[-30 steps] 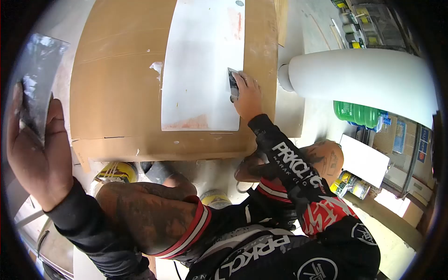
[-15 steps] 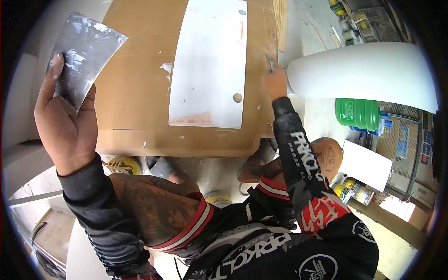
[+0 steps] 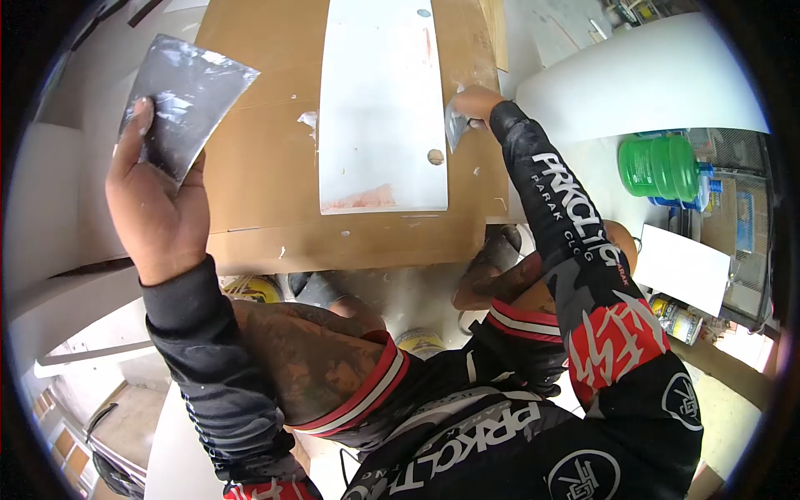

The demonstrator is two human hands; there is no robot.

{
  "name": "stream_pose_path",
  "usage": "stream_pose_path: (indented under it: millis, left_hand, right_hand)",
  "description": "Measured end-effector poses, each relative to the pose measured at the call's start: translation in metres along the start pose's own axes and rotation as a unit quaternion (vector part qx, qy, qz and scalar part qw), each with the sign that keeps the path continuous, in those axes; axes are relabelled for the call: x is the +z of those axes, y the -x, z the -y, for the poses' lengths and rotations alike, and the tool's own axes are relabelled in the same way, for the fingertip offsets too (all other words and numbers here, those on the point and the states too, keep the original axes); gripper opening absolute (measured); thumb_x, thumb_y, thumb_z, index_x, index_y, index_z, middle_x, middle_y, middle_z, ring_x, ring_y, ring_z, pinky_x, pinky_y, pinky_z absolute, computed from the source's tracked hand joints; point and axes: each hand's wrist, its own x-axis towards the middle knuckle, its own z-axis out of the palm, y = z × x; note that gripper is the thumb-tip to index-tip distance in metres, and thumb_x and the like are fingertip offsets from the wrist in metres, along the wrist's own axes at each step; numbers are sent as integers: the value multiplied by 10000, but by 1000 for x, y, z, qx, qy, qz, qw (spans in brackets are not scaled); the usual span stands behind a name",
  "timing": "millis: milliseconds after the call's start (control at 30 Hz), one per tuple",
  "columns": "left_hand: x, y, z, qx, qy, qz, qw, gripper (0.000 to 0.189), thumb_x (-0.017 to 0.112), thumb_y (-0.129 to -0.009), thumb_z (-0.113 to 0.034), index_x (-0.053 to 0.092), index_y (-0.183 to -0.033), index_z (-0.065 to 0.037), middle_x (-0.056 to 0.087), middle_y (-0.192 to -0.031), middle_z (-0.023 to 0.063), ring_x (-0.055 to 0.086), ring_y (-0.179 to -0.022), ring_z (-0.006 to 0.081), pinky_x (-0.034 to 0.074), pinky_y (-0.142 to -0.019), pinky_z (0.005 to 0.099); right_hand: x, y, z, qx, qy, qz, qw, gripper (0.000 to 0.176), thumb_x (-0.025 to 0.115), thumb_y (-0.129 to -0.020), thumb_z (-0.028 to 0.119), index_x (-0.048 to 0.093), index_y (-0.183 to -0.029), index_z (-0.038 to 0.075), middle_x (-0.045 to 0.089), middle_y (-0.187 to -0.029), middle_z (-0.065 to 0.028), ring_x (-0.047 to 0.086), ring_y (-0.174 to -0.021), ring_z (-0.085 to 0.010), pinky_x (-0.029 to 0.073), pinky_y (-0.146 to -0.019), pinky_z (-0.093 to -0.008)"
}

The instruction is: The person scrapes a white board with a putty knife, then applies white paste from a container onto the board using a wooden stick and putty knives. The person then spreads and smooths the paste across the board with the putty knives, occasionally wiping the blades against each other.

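My left hand [image 3: 158, 192] holds a grey, smeared flat plate [image 3: 187, 104] up at the left, thumb on its face and fingers behind. At the right edge of a long white panel [image 3: 383, 108], my right hand [image 3: 477, 104] grips a small grey scraper [image 3: 455, 127], its blade pointing down beside the panel. The panel lies on a brown cardboard surface [image 3: 258, 179]. It has a round hole near its lower right corner, a bluish spot at the top and reddish patches at the bottom and upper right.
A large white curved piece [image 3: 642, 79] stands right of the cardboard. Beyond my right arm are a green water bottle [image 3: 658, 167], a white board [image 3: 685, 268] and a can [image 3: 677, 319]. Another can [image 3: 252, 289] stands below the cardboard's left edge.
My right hand has moved left to the panel's edge and turned, so the scraper blade now shows. The left hand and plate appear farther right as the whole view shifted.
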Motion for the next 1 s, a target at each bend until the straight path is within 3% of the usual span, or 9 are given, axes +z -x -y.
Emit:
stream_pose_path:
  millis: [367,500,567,667,700,733,800,900,1000]
  left_hand:
    - [-1,4,31,-105,17,52,993,198,625,-896,-126,605,-1052,-5,641,-1007,78,625,-946,177,506,-849,321]
    - [8,38,69,-177,-197,229,937,172,609,-902,-104,617,-1060,-39,630,-1047,33,628,-952,158,523,-863,327]
    - [18,76,93,-52,-288,349,890,199,601,-904,-85,608,-1097,-36,631,-1061,18,626,-921,124,528,-865,313]
    - [60,124,87,-377,-57,268,885,268,605,-907,-77,587,-1168,-20,629,-1074,23,609,-901,106,511,-891,292]
    - [61,136,93,-422,-45,274,863,292,616,-908,-98,574,-1186,-19,629,-1041,30,610,-928,126,501,-888,301]
    - [61,146,99,-467,-32,278,839,318,627,-909,-118,561,-1204,-18,629,-1008,36,611,-955,145,491,-884,309]
    - [63,158,105,-372,-118,331,859,284,612,-918,-115,570,-1180,-13,632,-1005,39,617,-921,143,506,-846,308]
    - [52,154,110,-318,-161,345,868,239,572,-940,-124,576,-1144,-1,642,-1003,59,629,-861,145,531,-759,301]
    - [37,143,113,-267,-255,299,880,251,539,-951,-151,570,-1134,18,636,-951,64,614,-824,144,535,-744,291]
  right_hand:
    - [8,104,-27,-77,-100,-67,990,220,598,-829,201,599,-968,31,617,-833,-45,586,-678,-139,459,-500,-296]
    - [43,189,-56,-204,-774,201,565,269,578,-901,240,591,-1131,101,662,-1002,-78,656,-767,-204,475,-568,-331]
    - [55,221,-39,-157,-797,175,557,261,558,-915,244,585,-1121,86,648,-987,-71,640,-784,-188,474,-569,-311]
    - [81,287,-13,33,-845,77,528,262,498,-956,255,567,-1092,42,606,-940,-51,593,-835,-141,470,-573,-251]
    - [96,297,-29,151,-830,80,530,243,486,-964,269,575,-1065,67,573,-862,-32,547,-709,-131,450,-562,-276]
    - [160,278,-116,-143,-602,118,776,216,549,-940,262,582,-1072,94,581,-860,-25,560,-693,-139,474,-601,-293]
    - [189,304,-141,139,-573,149,794,211,619,-906,222,572,-1070,99,569,-842,-22,548,-681,-135,467,-604,-267]
    - [166,316,-146,165,-628,-80,756,361,650,-885,130,524,-1213,49,576,-932,-29,527,-787,-120,450,-662,-281]
    - [99,334,-111,-149,-424,-292,844,296,580,-908,65,515,-1194,24,600,-878,-63,564,-813,-163,468,-687,-329]
